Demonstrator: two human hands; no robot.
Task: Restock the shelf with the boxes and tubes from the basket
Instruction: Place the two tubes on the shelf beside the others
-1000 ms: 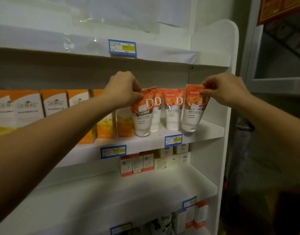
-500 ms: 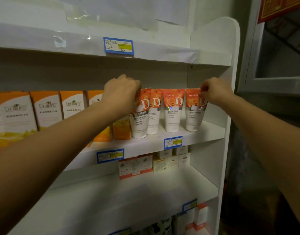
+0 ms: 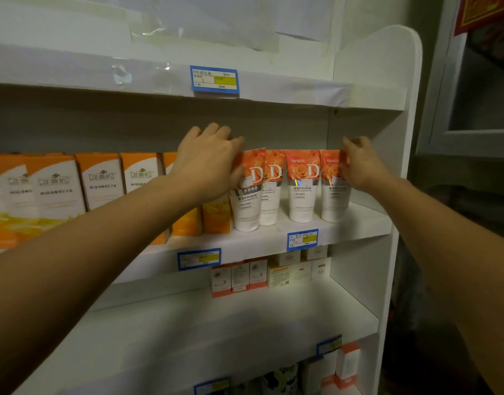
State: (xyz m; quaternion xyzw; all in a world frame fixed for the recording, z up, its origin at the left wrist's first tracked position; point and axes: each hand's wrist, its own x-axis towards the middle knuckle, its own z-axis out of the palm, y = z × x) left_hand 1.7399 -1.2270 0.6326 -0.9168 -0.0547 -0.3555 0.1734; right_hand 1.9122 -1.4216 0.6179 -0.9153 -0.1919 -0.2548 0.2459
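Several orange-and-white tubes stand upright in a row at the right end of the middle shelf. My left hand lies against the upper left of the leftmost tube, fingers stretched out above it and hiding its top corner. My right hand pinches the top of the rightmost tube, which stands close to the shelf's white side panel. A row of orange-and-white boxes fills the shelf to the left of the tubes. The basket is out of view.
Blue price tags sit on the shelf edges. Small white and orange boxes stand at the back of the shelf below, with bare board in front of them. More boxes are on the lowest shelf. A grey frame is at the right.
Both end tubes went from tilted to upright in the row. My left hand's fingers have loosened and straightened; my right hand still pinches its tube.
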